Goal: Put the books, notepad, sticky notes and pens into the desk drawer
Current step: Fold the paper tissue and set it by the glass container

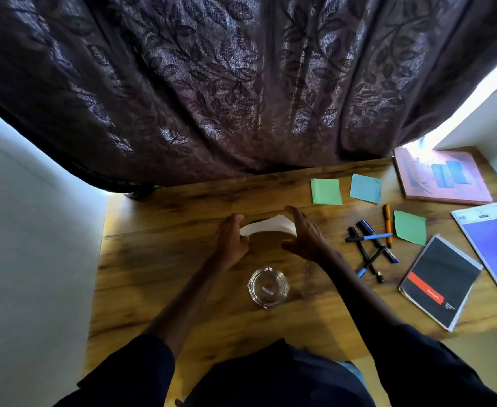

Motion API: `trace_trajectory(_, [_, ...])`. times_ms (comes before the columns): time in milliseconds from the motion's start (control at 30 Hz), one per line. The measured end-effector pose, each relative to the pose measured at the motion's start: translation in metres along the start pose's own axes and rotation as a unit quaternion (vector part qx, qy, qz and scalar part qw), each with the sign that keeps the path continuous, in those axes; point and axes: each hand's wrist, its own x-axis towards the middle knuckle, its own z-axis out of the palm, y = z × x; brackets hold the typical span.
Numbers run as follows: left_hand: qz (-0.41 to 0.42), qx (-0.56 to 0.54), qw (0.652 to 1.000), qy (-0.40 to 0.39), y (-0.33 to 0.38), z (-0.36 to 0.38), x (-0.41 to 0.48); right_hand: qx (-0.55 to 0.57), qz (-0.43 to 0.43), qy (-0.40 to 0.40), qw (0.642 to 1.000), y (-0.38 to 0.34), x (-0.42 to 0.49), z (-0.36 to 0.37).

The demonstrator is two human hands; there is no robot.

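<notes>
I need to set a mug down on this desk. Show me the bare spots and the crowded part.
Bare: the desk from its left edge to the left hand, and the strip between the glass dish and the near edge. Crowded: the right side, with sticky notes, pens, notepad and books.

Daylight is admitted past the curtain (241,83) at upper right, glare being thrown on a book (442,179); the bench (141,274) is dimly lit, and edges are bowed
</notes>
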Motion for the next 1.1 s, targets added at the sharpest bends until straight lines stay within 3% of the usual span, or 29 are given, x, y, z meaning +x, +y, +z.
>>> trace_trajectory(167, [-0.038,-0.026,0.993,0.111,0.01,0.003,-0.017,-0.02,0.043,0.028,0.998,-0.005,0.01,0.004])
trace_trajectory(233, [-0.062,-0.042,0.99,0.122,0.014,0.005,-0.022,-0.018,0.055,0.038,0.998,-0.012,0.01,0.01])
trace_trajectory(400, [-0.106,-0.106,0.986,-0.067,0.022,0.012,-0.02,0.042,0.075,0.056,0.995,-0.034,0.004,0.032])
trace_trajectory(467, [-0.093,-0.102,0.987,-0.084,0.025,0.015,-0.019,0.083,0.085,0.039,0.992,-0.038,0.004,0.035])
trace_trajectory(700, [-0.091,-0.039,0.995,-0.01,0.03,0.016,-0.015,0.335,0.166,-0.001,0.928,-0.02,0.007,0.047])
trace_trajectory(833, [-0.103,-0.005,0.995,0.006,0.032,0.017,-0.015,0.334,0.167,0.0,0.928,-0.025,-0.005,0.042])
trace_trajectory(1100, [-0.155,-0.085,0.979,0.102,0.013,0.008,-0.026,0.34,0.167,0.008,0.926,-0.041,-0.01,0.049])
